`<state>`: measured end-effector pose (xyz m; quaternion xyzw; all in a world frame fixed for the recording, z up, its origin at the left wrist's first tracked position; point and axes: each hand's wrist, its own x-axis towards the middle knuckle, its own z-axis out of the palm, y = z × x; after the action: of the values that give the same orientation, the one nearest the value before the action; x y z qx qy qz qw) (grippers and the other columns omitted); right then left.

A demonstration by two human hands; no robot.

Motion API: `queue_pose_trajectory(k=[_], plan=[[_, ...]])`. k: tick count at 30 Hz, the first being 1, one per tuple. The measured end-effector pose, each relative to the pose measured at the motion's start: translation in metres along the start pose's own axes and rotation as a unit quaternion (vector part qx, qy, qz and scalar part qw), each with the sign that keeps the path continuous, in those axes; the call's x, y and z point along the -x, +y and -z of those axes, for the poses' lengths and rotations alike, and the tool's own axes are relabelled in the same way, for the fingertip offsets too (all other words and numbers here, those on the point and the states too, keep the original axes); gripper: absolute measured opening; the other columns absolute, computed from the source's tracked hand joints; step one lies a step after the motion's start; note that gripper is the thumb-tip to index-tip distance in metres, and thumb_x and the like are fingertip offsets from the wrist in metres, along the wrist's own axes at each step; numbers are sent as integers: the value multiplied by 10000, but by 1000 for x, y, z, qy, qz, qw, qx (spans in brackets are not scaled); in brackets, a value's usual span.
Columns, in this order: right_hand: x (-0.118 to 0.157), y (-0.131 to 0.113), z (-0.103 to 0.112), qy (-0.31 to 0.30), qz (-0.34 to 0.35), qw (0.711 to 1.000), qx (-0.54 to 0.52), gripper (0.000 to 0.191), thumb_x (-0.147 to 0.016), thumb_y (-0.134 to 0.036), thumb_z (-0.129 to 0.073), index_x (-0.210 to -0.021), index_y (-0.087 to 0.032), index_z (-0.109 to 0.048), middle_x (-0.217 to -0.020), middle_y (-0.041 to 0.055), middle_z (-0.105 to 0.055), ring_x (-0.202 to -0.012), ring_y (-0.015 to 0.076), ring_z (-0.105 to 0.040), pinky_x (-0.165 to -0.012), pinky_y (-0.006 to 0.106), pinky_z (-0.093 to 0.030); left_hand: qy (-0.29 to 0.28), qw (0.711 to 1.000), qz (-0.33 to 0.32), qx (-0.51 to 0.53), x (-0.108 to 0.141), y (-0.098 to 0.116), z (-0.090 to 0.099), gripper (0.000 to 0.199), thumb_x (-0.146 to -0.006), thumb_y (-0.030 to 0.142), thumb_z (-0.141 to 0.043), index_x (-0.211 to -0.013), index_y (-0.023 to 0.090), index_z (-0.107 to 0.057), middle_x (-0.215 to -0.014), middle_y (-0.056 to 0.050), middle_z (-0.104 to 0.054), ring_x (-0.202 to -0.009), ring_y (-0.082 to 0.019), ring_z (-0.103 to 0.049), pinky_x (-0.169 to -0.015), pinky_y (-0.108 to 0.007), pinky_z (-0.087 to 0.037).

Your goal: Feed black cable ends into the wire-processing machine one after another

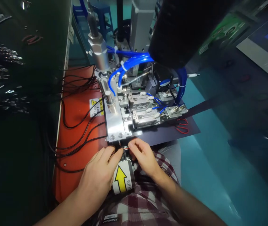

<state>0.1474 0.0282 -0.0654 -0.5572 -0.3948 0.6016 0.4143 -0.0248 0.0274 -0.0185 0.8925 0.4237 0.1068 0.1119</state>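
At the front of a metal machine fixture [116, 125], my two hands meet with their fingertips close together. Between them shows a small shiny piece [125, 148] with a hint of red, too small to name. My left hand [102, 164] is closed, thumb and fingers bent towards that piece on the fixture's front edge. From the other side my right hand [144, 155] pinches with thumb and forefinger at the piece's right end. What each hand grips is mostly hidden by the fingers. Just below lies a white plate with a yellow arrow [121, 177].
Blue air tubes [136, 59] arch over small pneumatic cylinders [145, 117]. Black cables [77, 150] cross the orange-red tabletop [77, 131] on the left. Red-handled pliers [183, 126] lie at right. Many shiny small parts [4, 62] lie on a dark surface at far left.
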Motion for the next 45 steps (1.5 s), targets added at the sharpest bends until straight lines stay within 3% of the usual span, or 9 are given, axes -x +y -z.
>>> queue_pose_trajectory(k=[7,20,24,27,31,34,38,41,45], plan=[[-3,0,-8,-22,-42,992,-115,290,-791,-439,-607,-703,-184,-502,-521,-73,-435,-463,84,-360,-481,233,-289,9,1000,-5,-24,-1,1,-1,305,-851,77,-432,-1122,86,-571,-888,-108,-586,-718,-222,-536,-605,-351,-512],[-2,-3,-9,-16,-29,994,-105,311,-776,-465,-608,-689,-192,-487,-552,-68,-443,-482,92,-382,-503,241,-320,-26,998,31,-38,-7,6,-2,331,-834,73,-431,-1114,131,-599,-881,-90,-606,-728,-225,-578,-621,-359,-527],[-2,-3,-9,-22,-25,995,-99,302,-784,-451,-599,-691,-185,-491,-564,-65,-450,-487,90,-384,-509,238,-318,10,996,90,-4,26,1,1,369,-893,116,-346,-1220,144,-513,-1104,-117,-572,-950,-203,-593,-770,-315,-536],[-3,-2,-9,-22,-23,995,-95,313,-776,-461,-605,-691,-180,-497,-585,-61,-459,-490,87,-390,-515,236,-327,26,985,152,-75,63,-3,0,425,-911,181,-365,-1333,187,-410,-1224,-126,-528,-1071,-238,-557,-843,-362,-516],[-3,-2,-8,-29,-25,995,-94,330,-772,-480,-616,-690,-183,-500,-588,-58,-469,-493,93,-403,-523,242,-339,30,975,152,-158,88,-3,-7,549,-915,271,-398,-1443,212,-258,-1302,-131,-512,-1123,-307,-520,-891,-453,-473],[-2,0,-2,-28,-16,995,-94,363,-822,-531,-540,-729,-180,-528,-614,-34,-514,-521,110,-439,-550,256,-361,30,972,155,-177,87,-2,-11,594,-915,315,-402,-1465,212,-203,-1349,-132,-482,-1160,-324,-493,-884,-450,-479],[5,8,15,21,-9,995,-92,430,-829,-602,-485,-773,-182,-557,-624,-20,-530,-523,126,-458,-546,266,-369,33,969,164,-183,86,-1,-12,587,-916,315,-395,-1464,238,-200,-1331,-122,-496,-1150,-312,-504,-855,-434,-507],[11,17,26,45,-30,994,-90,462,-803,-635,-496,-736,-182,-558,-606,-17,-525,-503,127,-449,-519,265,-359,34,969,160,-187,83,-3,-8,562,-913,310,-396,-1449,226,-250,-1336,-126,-491,-1150,-306,-508,-826,-421,-532],[18,22,29,70,-43,992,-93,426,-779,-599,-562,-722,-177,-564,-594,-17,-514,-503,131,-438,-510,264,-350,20,971,154,-180,62,-13,3,481,-923,304,-378,-1387,175,-380,-1338,-137,-497,-1180,-297,-496,-917,-455,-490]])
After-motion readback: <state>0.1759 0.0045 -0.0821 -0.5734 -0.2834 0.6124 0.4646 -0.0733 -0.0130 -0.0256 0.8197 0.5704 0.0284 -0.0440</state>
